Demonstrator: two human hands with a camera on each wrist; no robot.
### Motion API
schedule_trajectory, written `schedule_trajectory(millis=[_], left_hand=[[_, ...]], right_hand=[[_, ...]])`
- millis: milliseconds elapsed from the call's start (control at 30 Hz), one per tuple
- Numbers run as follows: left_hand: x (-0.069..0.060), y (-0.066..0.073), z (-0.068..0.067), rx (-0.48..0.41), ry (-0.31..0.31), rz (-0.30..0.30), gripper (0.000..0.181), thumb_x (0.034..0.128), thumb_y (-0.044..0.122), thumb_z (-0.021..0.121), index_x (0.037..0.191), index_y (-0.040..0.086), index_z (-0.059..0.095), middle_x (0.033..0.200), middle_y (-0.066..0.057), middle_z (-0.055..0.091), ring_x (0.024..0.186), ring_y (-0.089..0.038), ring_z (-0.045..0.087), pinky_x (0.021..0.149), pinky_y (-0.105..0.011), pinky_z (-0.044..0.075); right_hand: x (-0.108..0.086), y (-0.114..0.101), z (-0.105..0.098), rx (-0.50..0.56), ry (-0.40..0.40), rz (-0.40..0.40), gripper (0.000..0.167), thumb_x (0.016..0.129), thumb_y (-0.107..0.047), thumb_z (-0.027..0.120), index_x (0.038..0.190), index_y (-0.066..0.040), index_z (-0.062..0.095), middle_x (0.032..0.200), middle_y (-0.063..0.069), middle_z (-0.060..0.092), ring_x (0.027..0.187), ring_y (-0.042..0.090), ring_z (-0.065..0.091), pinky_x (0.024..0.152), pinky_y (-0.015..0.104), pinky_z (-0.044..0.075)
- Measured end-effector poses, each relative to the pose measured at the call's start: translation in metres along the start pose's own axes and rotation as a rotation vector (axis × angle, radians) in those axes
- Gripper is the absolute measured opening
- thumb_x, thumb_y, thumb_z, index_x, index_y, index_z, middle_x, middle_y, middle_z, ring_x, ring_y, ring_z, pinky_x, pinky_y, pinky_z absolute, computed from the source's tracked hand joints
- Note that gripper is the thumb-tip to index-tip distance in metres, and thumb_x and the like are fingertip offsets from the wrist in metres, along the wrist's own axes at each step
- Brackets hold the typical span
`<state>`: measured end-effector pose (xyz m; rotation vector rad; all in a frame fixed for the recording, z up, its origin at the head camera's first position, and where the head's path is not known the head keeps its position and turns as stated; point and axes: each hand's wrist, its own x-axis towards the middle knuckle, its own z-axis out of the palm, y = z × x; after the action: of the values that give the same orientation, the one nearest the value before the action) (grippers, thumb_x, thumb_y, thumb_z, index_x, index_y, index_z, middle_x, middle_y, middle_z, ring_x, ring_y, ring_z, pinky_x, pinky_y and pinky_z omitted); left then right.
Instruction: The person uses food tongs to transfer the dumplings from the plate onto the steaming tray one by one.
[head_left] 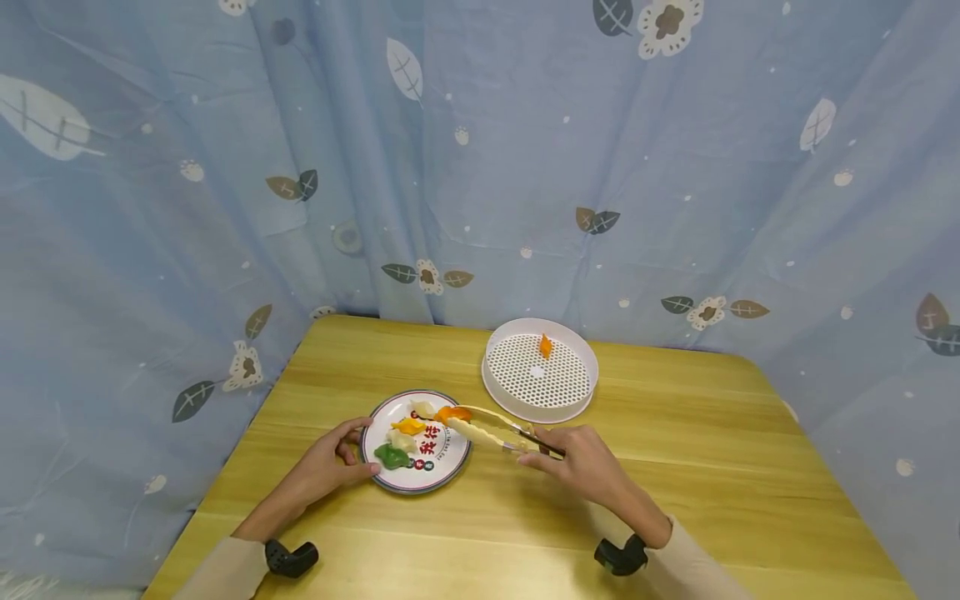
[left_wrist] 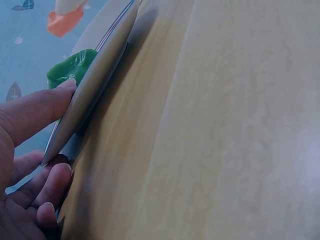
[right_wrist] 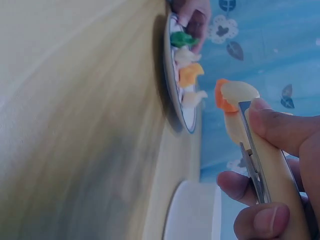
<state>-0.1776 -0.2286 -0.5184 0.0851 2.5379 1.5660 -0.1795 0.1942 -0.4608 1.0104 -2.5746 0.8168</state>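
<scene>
The left hand [head_left: 326,467] [left_wrist: 35,135] pinches the left rim of a white plate [head_left: 450,467] [left_wrist: 107,65], thumb on the rim beside a green dumpling-shaped piece [head_left: 392,456] [left_wrist: 72,69]. Also on the plate lie a yellow piece [head_left: 409,426] [right_wrist: 190,75] and two whitish pieces [head_left: 402,441] [head_left: 422,408]. The right hand [head_left: 588,467] [right_wrist: 287,131] grips cream-tipped tongs [head_left: 476,433] [right_wrist: 275,175], whose tips hold an orange piece [head_left: 452,413] [right_wrist: 223,95]. In the right wrist view this piece is raised clear of the plate.
Behind and right of the plate stands a round white tray [head_left: 585,350] [right_wrist: 192,212] with a perforated base and one orange piece [head_left: 546,346] on it. A patterned blue curtain [head_left: 525,167] hangs behind the wooden table [head_left: 675,417] and along its sides.
</scene>
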Motion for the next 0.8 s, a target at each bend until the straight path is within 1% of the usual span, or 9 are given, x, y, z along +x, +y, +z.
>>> schedule_trajectory(millis=[133, 233, 300, 367, 467, 533, 700, 767, 800], left_hand=[[0.0, 0.001, 0.0, 0.001, -0.001, 0.002, 0.08, 0.0806, 0.024, 0.091, 0.148, 0.012, 0.051, 0.116, -0.011, 0.056, 0.084, -0.024, 0.049, 0.067, -0.029, 0.041], [0.0, 0.0, 0.001, 0.0, -0.004, 0.0, 0.08, 0.0808, 0.025, 0.091, 0.149, 0.012, 0.05, 0.116, -0.011, 0.056, 0.084, -0.024, 0.049, 0.068, -0.029, 0.041], [0.0, 0.0, 0.001, -0.001, -0.003, -0.001, 0.08, 0.0808, 0.025, 0.091, 0.149, 0.012, 0.05, 0.115, -0.011, 0.056, 0.084, -0.024, 0.049, 0.069, -0.03, 0.041], [0.0, 0.0, 0.001, -0.004, -0.002, -0.004, 0.08, 0.0811, 0.024, 0.09, 0.149, 0.012, 0.05, 0.115, -0.011, 0.056, 0.084, -0.023, 0.05, 0.069, -0.03, 0.042], [0.0, 0.001, 0.0, -0.005, -0.005, -0.001, 0.079, 0.0822, 0.023, 0.089, 0.149, 0.011, 0.05, 0.117, -0.012, 0.056, 0.084, -0.023, 0.05, 0.069, -0.029, 0.042], [0.0, 0.001, 0.0, -0.005, -0.006, 0.0, 0.079, 0.0826, 0.022, 0.089, 0.15, 0.011, 0.05, 0.117, -0.012, 0.056, 0.083, -0.022, 0.05, 0.069, -0.029, 0.042], [-0.001, 0.003, 0.001, -0.015, -0.006, 0.002, 0.078, 0.082, 0.02, 0.089, 0.149, 0.009, 0.05, 0.117, -0.013, 0.057, 0.083, -0.023, 0.05, 0.068, -0.029, 0.042], [-0.001, 0.002, 0.001, -0.017, -0.007, 0.006, 0.078, 0.0819, 0.02, 0.089, 0.149, 0.009, 0.05, 0.117, -0.013, 0.056, 0.083, -0.023, 0.049, 0.069, -0.029, 0.042], [-0.001, 0.002, 0.001, -0.017, -0.01, 0.009, 0.078, 0.0822, 0.02, 0.089, 0.149, 0.008, 0.05, 0.117, -0.014, 0.056, 0.083, -0.023, 0.049, 0.069, -0.03, 0.042]], right_hand=[[-0.001, 0.007, -0.006, 0.005, 0.024, 0.063, 0.048, 0.088, -0.038, 0.081, 0.122, -0.005, 0.076, 0.07, -0.012, 0.059, 0.055, -0.005, 0.033, 0.049, 0.018, 0.031], [-0.002, 0.013, -0.011, -0.003, 0.038, 0.103, 0.052, 0.088, -0.038, 0.081, 0.125, -0.003, 0.073, 0.091, 0.002, 0.076, 0.053, -0.005, 0.03, 0.048, 0.02, 0.031], [-0.002, 0.018, -0.013, -0.019, 0.046, 0.114, 0.052, 0.089, -0.037, 0.081, 0.126, -0.002, 0.073, 0.088, 0.005, 0.076, 0.052, -0.004, 0.027, 0.048, 0.02, 0.03], [-0.003, 0.022, -0.016, -0.028, 0.057, 0.127, 0.052, 0.089, -0.037, 0.08, 0.125, -0.001, 0.072, 0.1, 0.01, 0.077, 0.05, -0.004, 0.023, 0.047, 0.02, 0.029], [-0.003, 0.029, -0.02, -0.041, 0.066, 0.147, 0.052, 0.09, -0.039, 0.08, 0.126, -0.001, 0.072, 0.102, 0.01, 0.077, 0.05, -0.004, 0.018, 0.047, 0.02, 0.026], [-0.003, 0.032, -0.022, -0.042, 0.075, 0.168, 0.053, 0.09, -0.04, 0.079, 0.126, -0.001, 0.072, 0.117, 0.015, 0.073, 0.05, -0.004, 0.017, 0.046, 0.021, 0.026], [-0.002, 0.042, -0.027, -0.044, 0.086, 0.229, 0.054, 0.092, -0.042, 0.077, 0.127, -0.002, 0.071, 0.103, 0.014, 0.076, 0.05, -0.001, 0.021, 0.047, 0.023, 0.027], [-0.002, 0.046, -0.028, -0.052, 0.085, 0.262, 0.055, 0.092, -0.043, 0.076, 0.128, -0.002, 0.07, 0.088, 0.011, 0.075, 0.05, 0.0, 0.022, 0.048, 0.024, 0.028], [-0.001, 0.049, -0.029, -0.059, 0.087, 0.275, 0.056, 0.092, -0.044, 0.076, 0.128, -0.001, 0.07, 0.087, 0.011, 0.075, 0.05, 0.001, 0.024, 0.048, 0.024, 0.029]])
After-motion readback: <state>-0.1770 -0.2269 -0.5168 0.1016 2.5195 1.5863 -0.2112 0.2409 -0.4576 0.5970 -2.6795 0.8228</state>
